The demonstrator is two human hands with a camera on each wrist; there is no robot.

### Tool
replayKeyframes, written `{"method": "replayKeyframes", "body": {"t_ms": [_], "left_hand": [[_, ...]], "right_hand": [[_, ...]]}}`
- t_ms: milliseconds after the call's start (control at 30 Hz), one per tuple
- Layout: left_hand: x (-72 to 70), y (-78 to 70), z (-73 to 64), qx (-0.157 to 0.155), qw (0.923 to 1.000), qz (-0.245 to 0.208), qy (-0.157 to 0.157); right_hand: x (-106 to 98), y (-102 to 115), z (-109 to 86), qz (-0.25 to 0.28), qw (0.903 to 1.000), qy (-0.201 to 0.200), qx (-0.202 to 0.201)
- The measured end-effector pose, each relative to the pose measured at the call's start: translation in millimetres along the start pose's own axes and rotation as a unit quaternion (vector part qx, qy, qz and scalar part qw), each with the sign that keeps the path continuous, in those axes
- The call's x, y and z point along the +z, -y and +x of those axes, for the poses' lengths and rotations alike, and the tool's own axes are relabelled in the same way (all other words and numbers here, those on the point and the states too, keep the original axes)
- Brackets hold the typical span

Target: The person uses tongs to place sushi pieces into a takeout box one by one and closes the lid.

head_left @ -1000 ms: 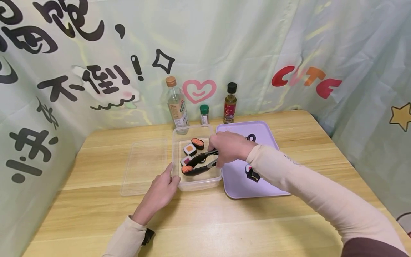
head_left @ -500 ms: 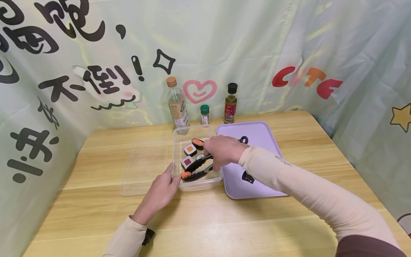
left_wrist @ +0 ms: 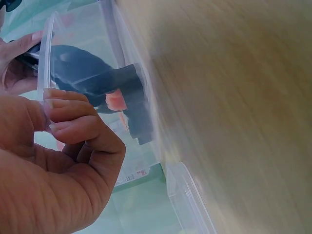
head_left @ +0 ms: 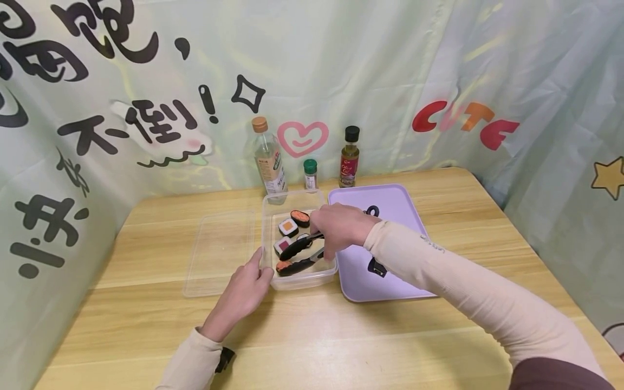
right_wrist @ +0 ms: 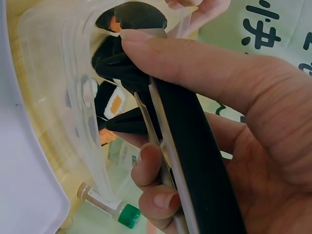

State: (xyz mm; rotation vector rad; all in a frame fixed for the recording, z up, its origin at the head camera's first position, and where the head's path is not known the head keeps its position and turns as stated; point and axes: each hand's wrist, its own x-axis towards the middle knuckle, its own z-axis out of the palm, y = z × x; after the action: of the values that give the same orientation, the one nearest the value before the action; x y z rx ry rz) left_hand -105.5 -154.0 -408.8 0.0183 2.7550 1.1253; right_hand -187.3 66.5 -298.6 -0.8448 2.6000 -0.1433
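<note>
My left hand (head_left: 246, 290) pinches the rim of a clear plastic container (head_left: 307, 282) at its near left corner; thumb and fingers meet on the rim (left_wrist: 46, 58) in the left wrist view. My right hand (head_left: 345, 225) grips black-and-metal tongs (head_left: 297, 267), which reach down into the container. An orange-topped sushi piece (head_left: 283, 265) lies by the tong tips in the near left corner, the tips standing slightly apart around it. Beside them sit a sushi roll with a dark red centre (head_left: 283, 246), one with an orange centre (head_left: 288, 227), another orange-topped piece (head_left: 300, 218) and a partly hidden roll.
Right of the container lies a purple tray (head_left: 390, 203), partly covered by the right arm. A clear lid (head_left: 219, 254) lies flat on the left. Behind stand a tall clear bottle (head_left: 271, 168), a green-capped jar (head_left: 310, 173) and a dark-capped oil bottle (head_left: 349, 160).
My right hand has shifted a little left, the tongs have lowered the orange-topped sushi piece into the corner, and their tips have spread. The left hand has stayed on the rim.
</note>
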Motion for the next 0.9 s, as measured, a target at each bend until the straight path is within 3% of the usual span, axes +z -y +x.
{"method": "replayKeyframes", "body": {"t_ms": [300, 600, 900], "left_hand": [[0.5, -0.4, 0.7, 0.006, 0.9999, 0.007, -0.010], [1.7, 0.4, 0.5, 0.006, 1.0000, -0.003, -0.004], [0.9, 0.3, 0.2, 0.006, 1.0000, 0.002, -0.004]], "right_hand": [[-12, -10, -12.3, 0.019, 0.9994, -0.024, -0.013], [-21, -33, -35.6, 0.070, 0.9950, -0.068, -0.021], [-18, -66, -65.4, 0.113, 0.9886, -0.098, 0.016]]}}
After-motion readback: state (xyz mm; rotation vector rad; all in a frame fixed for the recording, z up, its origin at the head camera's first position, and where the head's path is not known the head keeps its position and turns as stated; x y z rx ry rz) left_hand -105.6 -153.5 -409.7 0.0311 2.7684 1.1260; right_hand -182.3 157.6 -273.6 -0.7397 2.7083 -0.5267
